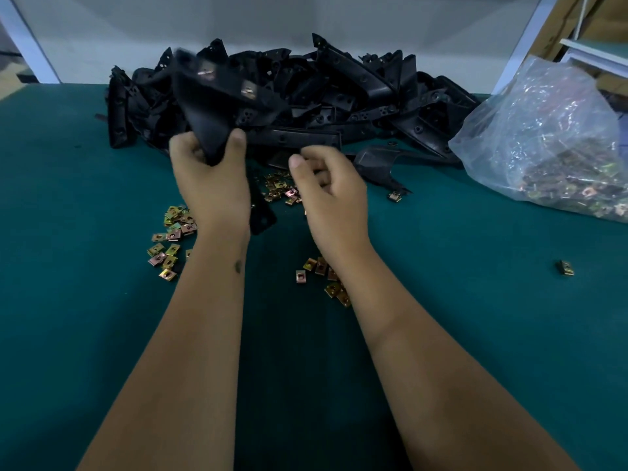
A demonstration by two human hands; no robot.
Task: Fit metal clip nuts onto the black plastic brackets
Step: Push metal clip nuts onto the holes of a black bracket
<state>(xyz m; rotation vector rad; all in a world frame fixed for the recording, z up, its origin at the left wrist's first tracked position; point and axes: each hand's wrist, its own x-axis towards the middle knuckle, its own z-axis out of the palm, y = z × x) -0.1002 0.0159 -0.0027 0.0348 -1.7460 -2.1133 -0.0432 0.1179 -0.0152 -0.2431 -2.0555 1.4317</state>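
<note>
My left hand (pixel 210 178) grips the lower end of a black plastic bracket (pixel 210 100) and holds it up, blurred, over the table; two metal clip nuts (pixel 247 90) sit on its upper edge. My right hand (pixel 328 188) hovers beside it with fingers curled; whether it holds a clip nut is hidden. Behind lies a big pile of black brackets (pixel 339 93). Loose brass-coloured clip nuts (pixel 173 239) are scattered on the green table (pixel 85 300) around my wrists, with another group of clip nuts (pixel 326 277) under my right forearm.
A clear plastic bag (pixel 550 137) full of clip nuts stands at the right. One bracket (pixel 377 164) lies apart in front of the pile. A single nut (pixel 564 268) sits far right. A white wall and frame posts close the back.
</note>
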